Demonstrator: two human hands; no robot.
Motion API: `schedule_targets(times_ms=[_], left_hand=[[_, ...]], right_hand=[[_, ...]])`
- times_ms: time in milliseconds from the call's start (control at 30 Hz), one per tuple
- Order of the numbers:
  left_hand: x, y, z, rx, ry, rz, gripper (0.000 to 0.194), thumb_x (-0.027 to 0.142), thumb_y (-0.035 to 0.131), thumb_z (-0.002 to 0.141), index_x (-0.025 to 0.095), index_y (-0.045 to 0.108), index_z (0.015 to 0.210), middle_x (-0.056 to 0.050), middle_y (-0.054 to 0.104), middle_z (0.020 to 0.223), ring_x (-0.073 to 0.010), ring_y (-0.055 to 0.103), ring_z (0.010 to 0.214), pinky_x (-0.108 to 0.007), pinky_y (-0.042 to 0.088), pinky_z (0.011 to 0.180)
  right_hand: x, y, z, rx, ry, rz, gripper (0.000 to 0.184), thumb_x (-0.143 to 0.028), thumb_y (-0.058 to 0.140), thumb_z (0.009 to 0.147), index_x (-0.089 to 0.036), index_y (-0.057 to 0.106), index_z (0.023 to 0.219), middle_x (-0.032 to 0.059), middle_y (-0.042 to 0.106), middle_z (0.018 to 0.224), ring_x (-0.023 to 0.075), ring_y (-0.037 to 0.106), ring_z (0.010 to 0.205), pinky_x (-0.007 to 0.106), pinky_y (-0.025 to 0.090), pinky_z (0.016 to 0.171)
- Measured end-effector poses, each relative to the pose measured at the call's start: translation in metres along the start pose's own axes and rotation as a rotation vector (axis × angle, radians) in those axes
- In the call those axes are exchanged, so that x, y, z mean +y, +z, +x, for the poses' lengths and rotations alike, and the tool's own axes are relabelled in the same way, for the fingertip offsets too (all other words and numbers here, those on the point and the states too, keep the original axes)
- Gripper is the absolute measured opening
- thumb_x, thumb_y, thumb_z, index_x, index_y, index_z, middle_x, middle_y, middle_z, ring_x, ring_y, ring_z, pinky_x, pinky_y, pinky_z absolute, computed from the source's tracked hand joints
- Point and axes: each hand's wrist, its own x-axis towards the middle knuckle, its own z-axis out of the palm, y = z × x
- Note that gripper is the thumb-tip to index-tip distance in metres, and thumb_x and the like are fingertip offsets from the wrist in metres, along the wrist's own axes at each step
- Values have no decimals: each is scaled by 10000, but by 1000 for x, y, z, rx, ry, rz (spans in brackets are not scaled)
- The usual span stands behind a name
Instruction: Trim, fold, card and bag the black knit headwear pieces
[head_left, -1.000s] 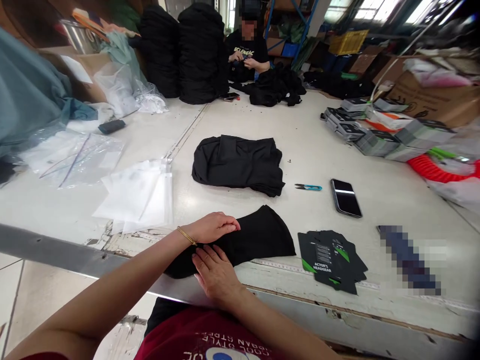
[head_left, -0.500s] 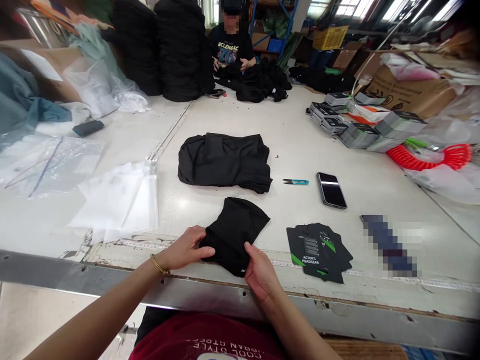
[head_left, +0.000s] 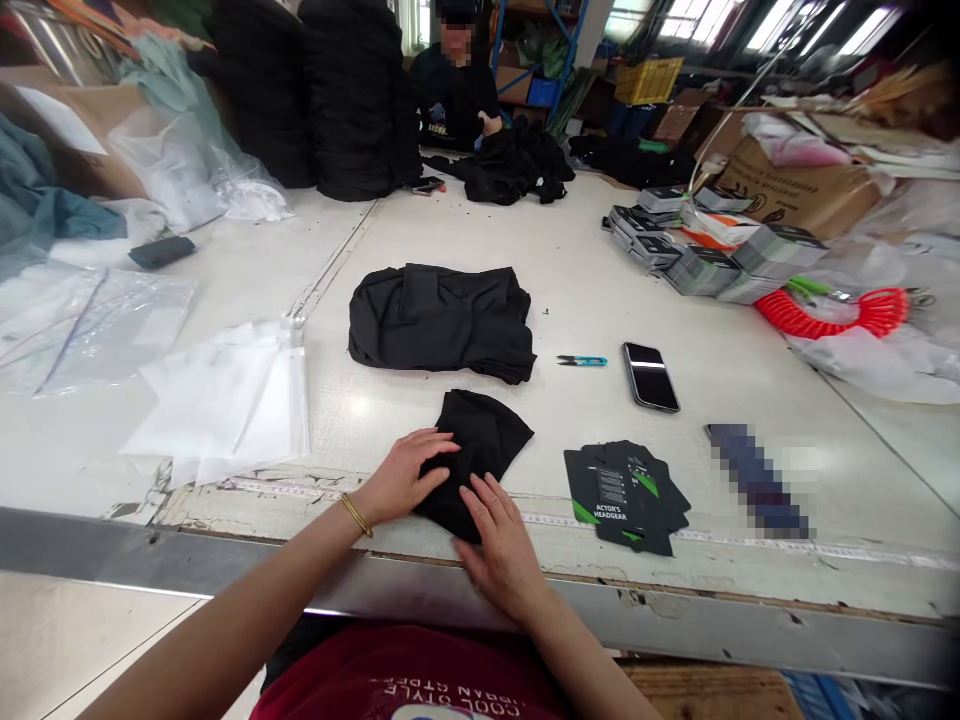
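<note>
A black cloth headgear piece (head_left: 487, 430) lies flat near the table's front edge. My left hand (head_left: 409, 475) rests on its left side, fingers stretched out over the fabric. Across its lower right part lies my right hand (head_left: 499, 540), also with extended fingers, covering the small white print. Just beyond it is a folded stack of black cloth (head_left: 442, 325). To the right, dark cards (head_left: 626, 495) printed "ACTOR'S HEADGEAR" are fanned in a loose pile.
Blue thread snips (head_left: 583, 361) and a phone (head_left: 650, 377) lie right of the stack. White plastic bags (head_left: 221, 400) are at left. Card bundles (head_left: 705, 270) and a red coiled hose (head_left: 832, 312) sit at the right. A person (head_left: 454, 100) works across the table.
Both hands have shifted from gripping the cloth's edges to lying spread on top of it. The person opposite has leaned and moved their hands. The view has shifted slightly.
</note>
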Motion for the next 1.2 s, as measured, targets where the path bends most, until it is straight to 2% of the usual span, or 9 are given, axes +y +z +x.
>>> schedule_targets(times_ms=[133, 233, 333, 467, 567, 700, 800, 967, 1200], left_hand=[[-4, -32, 3, -165, -146, -254, 455, 413, 231, 941, 211, 622, 1059, -23, 643, 1088, -190, 558, 1032, -313, 394, 932], [1, -40, 1, -273, -112, -194, 536, 484, 222, 929, 165, 652, 923, -34, 677, 915, -200, 587, 868, -306, 422, 809], [6, -25, 3, -197, -181, 46, 525, 571, 327, 878, 165, 630, 741, -33, 657, 722, -188, 579, 699, -287, 407, 683], [8, 5, 14, -42, -305, 223, 552, 605, 310, 866, 181, 577, 634, -49, 606, 602, -213, 577, 644, -319, 383, 668], [7, 13, 19, -8, -345, 245, 559, 622, 304, 857, 177, 606, 704, -68, 620, 631, -244, 599, 689, -359, 396, 713], [9, -3, 16, 80, -267, 122, 600, 622, 461, 794, 185, 487, 1204, -111, 600, 1140, -264, 553, 1039, -380, 419, 858], [16, -21, 16, -21, -70, -40, 743, 564, 626, 704, 238, 377, 1323, -84, 442, 1360, -268, 416, 1220, -393, 353, 990], [25, -20, 28, -155, -146, -37, 409, 576, 468, 818, 230, 568, 1012, -6, 661, 910, -178, 603, 811, -277, 461, 710], [7, 11, 43, -103, -357, 380, 615, 661, 289, 835, 156, 622, 720, -124, 653, 717, -296, 621, 723, -381, 445, 635]], right_hand=[[3, -18, 13, 8, 300, 304, 263, -302, 515, 844, -192, 594, 1069, 87, 657, 995, 245, 583, 961, 409, 465, 849], [4, -31, 21, 14, 693, 804, 265, -442, 545, 814, -188, 603, 859, 16, 601, 701, 165, 557, 639, 297, 477, 578], [5, -34, 27, 43, 891, 1095, 363, -537, 548, 774, -180, 586, 826, -10, 526, 623, 141, 502, 535, 262, 430, 424], [3, -34, 33, 86, 913, 1012, 569, -513, 682, 667, -227, 497, 1124, 19, 578, 824, 172, 557, 627, 263, 458, 387], [2, -32, 36, 124, 898, 892, 615, -483, 710, 644, -231, 457, 1145, 22, 578, 841, 169, 552, 600, 244, 421, 345], [3, -26, 33, 162, 807, 881, 468, -467, 664, 699, -232, 505, 1070, 21, 612, 874, 187, 589, 713, 272, 487, 500], [0, -24, 30, 189, 667, 804, 426, -399, 697, 684, -236, 538, 1044, 20, 622, 944, 196, 589, 862, 306, 494, 744], [5, -29, 39, 187, 700, 854, 361, -385, 697, 681, -211, 555, 965, -2, 603, 834, 168, 560, 785, 282, 462, 717], [25, -27, 60, 147, 850, 915, 236, -356, 656, 674, -173, 532, 756, -15, 576, 659, 133, 521, 608, 256, 423, 568]])
